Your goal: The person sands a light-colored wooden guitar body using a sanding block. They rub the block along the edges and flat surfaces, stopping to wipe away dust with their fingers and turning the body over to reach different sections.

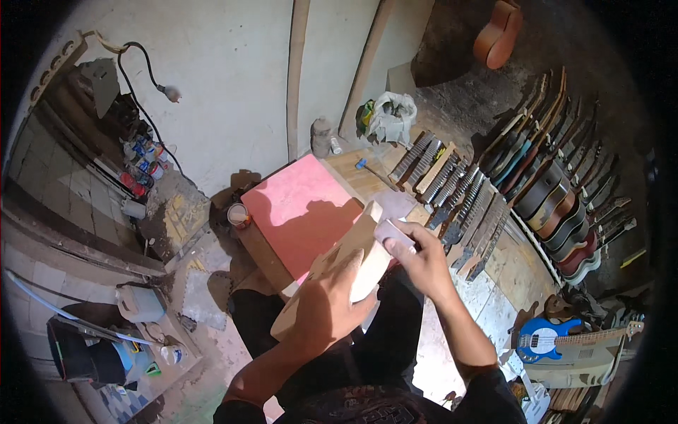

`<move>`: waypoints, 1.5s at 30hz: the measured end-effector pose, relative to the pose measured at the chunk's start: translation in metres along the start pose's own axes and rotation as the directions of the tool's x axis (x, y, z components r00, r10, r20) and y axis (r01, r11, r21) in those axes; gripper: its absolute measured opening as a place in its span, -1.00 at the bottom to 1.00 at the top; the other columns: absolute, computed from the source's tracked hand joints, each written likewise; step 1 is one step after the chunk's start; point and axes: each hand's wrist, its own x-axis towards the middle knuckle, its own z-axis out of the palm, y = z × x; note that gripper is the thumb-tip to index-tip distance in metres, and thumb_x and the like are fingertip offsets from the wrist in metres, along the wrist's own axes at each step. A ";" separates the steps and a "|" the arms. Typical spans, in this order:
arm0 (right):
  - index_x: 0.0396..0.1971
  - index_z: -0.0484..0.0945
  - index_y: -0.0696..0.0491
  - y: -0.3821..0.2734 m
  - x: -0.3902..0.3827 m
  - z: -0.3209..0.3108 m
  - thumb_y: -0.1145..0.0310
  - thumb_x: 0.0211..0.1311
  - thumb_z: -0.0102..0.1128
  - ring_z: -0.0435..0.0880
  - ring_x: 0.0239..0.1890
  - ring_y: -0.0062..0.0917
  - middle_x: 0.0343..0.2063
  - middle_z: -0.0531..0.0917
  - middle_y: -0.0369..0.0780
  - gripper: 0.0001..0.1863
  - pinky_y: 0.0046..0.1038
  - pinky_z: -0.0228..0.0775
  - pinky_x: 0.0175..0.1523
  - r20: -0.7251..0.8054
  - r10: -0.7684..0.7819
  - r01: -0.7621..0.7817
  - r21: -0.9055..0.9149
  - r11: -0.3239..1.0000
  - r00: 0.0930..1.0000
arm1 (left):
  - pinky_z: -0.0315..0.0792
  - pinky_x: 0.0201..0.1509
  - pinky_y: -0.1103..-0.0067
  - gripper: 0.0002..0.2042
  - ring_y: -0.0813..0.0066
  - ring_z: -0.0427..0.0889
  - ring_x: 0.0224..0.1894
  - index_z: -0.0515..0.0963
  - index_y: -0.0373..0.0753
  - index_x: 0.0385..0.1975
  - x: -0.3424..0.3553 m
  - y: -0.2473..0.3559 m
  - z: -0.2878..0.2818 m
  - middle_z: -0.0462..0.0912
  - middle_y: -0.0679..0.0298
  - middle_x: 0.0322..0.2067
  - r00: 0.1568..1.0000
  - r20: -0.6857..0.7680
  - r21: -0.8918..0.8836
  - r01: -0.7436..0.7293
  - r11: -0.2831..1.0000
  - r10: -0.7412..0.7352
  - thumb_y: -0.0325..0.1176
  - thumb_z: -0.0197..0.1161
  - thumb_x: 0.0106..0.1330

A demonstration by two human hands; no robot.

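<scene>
Between our two hands: a pale wooden body (372, 267), tilted, its bright curved edge facing our right fingers and its broad face in shade.
Left hand: our left hand (321, 314) grips the wood from the near side, the index finger laid along the face and the thumb parted from it toward the edge; the other fingers are partly hidden.
Right hand: our right hand (429, 272) pinches a small pale pad (393, 232) between thumb and fingers; the pad overlaps the wood's edge near its far end, though we cannot tell how fully the two touch.
Pink panel: beyond our left fingers, a flat pink panel (300, 201) lies on the worktop (347, 164), partly covered by our shadow.
Can: left of the panel and well apart from our left fingers, a small can (239, 215) with a pale top.
Blue-handled tool: beyond our right fingers, a blue-handled tool (362, 163) lies on the worktop.
Fretted necks: to the right of our right fingers, we see fretted necks (486, 218) side by side.
Guitars: farther right of those fingers, a long row of guitars (547, 205), and nearer us a blue guitar (544, 339).
</scene>
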 end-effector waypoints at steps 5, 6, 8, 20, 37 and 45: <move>0.14 0.67 0.15 -0.030 -0.048 0.010 0.25 0.28 0.52 0.73 -0.06 -0.31 -0.12 0.75 -0.05 -0.51 -0.29 0.55 0.16 0.093 -0.543 0.510 -0.504 0.697 0.834 | 0.62 0.09 0.18 -0.39 -0.18 0.75 0.01 0.55 -0.44 0.22 0.003 -0.003 -0.007 0.72 -0.22 -0.03 0.994 0.075 -0.025 0.079 0.997 -0.077 -0.29 0.50 0.16; 0.14 0.67 0.15 -0.023 -0.043 0.009 0.26 0.27 0.53 0.72 -0.04 -0.30 -0.09 0.74 -0.04 -0.50 -0.29 0.55 0.15 0.048 -0.441 0.419 -0.417 0.807 0.896 | 0.64 0.08 0.20 -0.39 -0.16 0.76 0.02 0.54 -0.44 0.23 0.002 -0.003 -0.006 0.73 -0.22 -0.04 0.993 0.076 -0.018 0.092 0.996 -0.090 -0.32 0.50 0.17; 0.15 0.65 0.17 0.004 -0.011 -0.005 0.28 0.25 0.53 0.71 -0.02 -0.28 -0.05 0.72 -0.03 -0.49 -0.28 0.54 0.14 -0.009 -0.222 0.214 -0.232 0.949 0.975 | 0.66 0.04 0.24 -0.39 -0.14 0.77 0.03 0.52 -0.44 0.25 0.007 0.001 -0.001 0.74 -0.21 -0.07 0.993 0.068 -0.018 0.102 0.995 -0.100 -0.38 0.50 0.19; 0.20 0.62 0.21 0.005 -0.011 -0.012 0.35 0.32 0.48 0.69 0.04 -0.39 0.00 0.72 -0.03 -0.50 -0.34 0.51 0.15 0.073 0.004 -0.002 -0.022 1.000 0.997 | 0.70 -0.04 0.29 -0.40 -0.10 0.80 -0.04 0.55 -0.44 0.21 0.001 -0.002 -0.001 0.73 -0.20 -0.02 0.996 -0.007 0.009 -0.085 0.996 0.085 -0.35 0.52 0.16; 0.26 0.55 0.26 0.104 0.005 0.051 0.36 0.41 0.42 0.61 0.00 -0.57 -0.08 0.70 -0.22 -0.49 -0.45 0.47 0.15 0.006 0.009 -0.010 0.252 0.968 1.000 | 0.69 -0.02 0.26 -0.39 -0.05 0.79 -0.09 0.61 -0.21 0.22 -0.026 -0.023 -0.050 0.77 -0.06 -0.10 0.993 0.113 0.052 0.031 0.998 -0.036 -0.29 0.49 0.07; 0.14 0.66 0.14 0.177 0.070 0.031 0.22 0.27 0.49 0.65 -0.08 -0.10 -0.12 0.66 0.02 -0.50 -0.25 0.50 0.11 -0.213 -0.286 0.160 -0.467 0.870 0.934 | 0.69 0.02 0.30 -0.35 -0.03 0.81 -0.05 0.60 -0.22 0.27 -0.028 -0.035 -0.060 0.78 -0.08 -0.04 0.994 0.104 0.070 -0.029 0.997 0.022 -0.34 0.50 0.07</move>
